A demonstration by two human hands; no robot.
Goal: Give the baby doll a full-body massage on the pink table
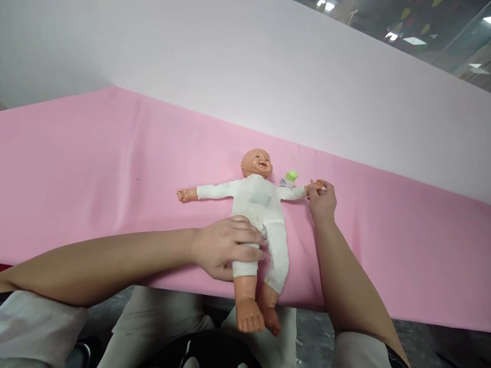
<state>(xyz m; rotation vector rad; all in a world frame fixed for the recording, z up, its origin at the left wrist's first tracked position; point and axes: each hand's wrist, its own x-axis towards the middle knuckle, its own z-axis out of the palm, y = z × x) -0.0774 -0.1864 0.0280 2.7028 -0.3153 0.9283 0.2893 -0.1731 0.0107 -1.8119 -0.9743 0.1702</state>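
Observation:
A baby doll (259,197) in a white cloth suit lies on its back on the pink table cover, arms spread out and feet hanging over the front edge. My left hand (230,245) is wrapped over the doll's leg on the left, around the thigh and knee. With its fingers closed, my right hand (322,202) pinches the doll's small hand at the right. A small bottle (289,178) with a green cap lies just behind the arm on that side, partly hidden by it. A greyish patch marks the suit's belly.
The pink cover (76,168) runs across the whole table. A pale wall (230,66) rises behind it, with glass above at the upper right. My legs (153,322) are under the front edge.

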